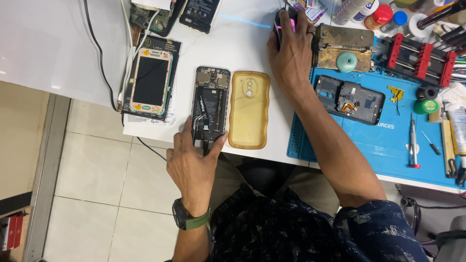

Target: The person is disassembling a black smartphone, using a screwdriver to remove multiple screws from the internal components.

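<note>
An opened phone (210, 104) with its back off lies on the white table, circuit board and battery showing. My left hand (194, 162) grips its near end between thumb and fingers; a dark cable leaves that end. A yellowed clear phone case (249, 109) lies right beside it. My right hand (292, 46) reaches to the far side and rests over a dark computer mouse (281, 23) with pink light. A watch with a green strap is on my left wrist.
A phone with a gold front (150, 81) lies on a dark package at the left. A blue work mat (388, 140) holds a black phone back cover (349, 99), a screwdriver (413, 143), a red clamp jig (420, 58) and small tools. Bottles stand far right. Cables hang off the table's left edge.
</note>
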